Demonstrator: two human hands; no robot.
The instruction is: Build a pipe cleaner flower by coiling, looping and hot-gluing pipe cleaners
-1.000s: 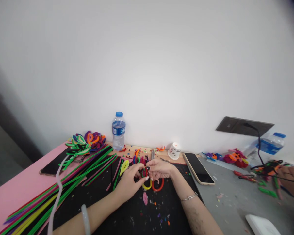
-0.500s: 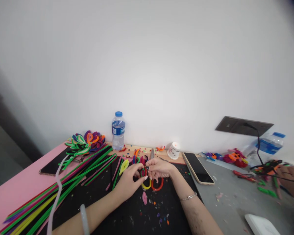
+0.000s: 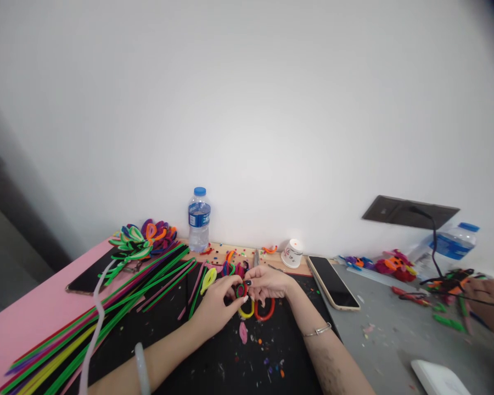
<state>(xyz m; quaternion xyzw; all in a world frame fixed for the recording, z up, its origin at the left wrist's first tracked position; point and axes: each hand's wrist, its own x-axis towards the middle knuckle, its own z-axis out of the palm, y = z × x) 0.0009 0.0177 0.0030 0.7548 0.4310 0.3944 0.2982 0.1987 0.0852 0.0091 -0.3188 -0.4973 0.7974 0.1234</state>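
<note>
Between my hands is a small coil of red, green and dark pipe cleaner (image 3: 241, 289). My left hand (image 3: 223, 300) is closed round its left side, thumb and fingertips on it. From the right, my right hand (image 3: 267, 283) pinches the coil's edge with thumb and forefinger. Just below the hands show the yellow and red handles of scissors (image 3: 265, 311), their blades pointing to the wall. A yellow pipe cleaner loop (image 3: 208, 280) lies beside my left hand, and a pink one (image 3: 242, 333) lies below on the black mat (image 3: 214, 356).
Long pipe cleaners (image 3: 107, 312) and a bundle of looped ones (image 3: 138, 241) cover the left side. A water bottle (image 3: 199, 220), a paper cup (image 3: 292, 253) and a phone (image 3: 333, 282) stand or lie towards the wall. At far right, another person's hand (image 3: 488, 299) is among pipe cleaners.
My hands and the coil stay almost in place. At far right, the other person's hand has shifted slightly.
</note>
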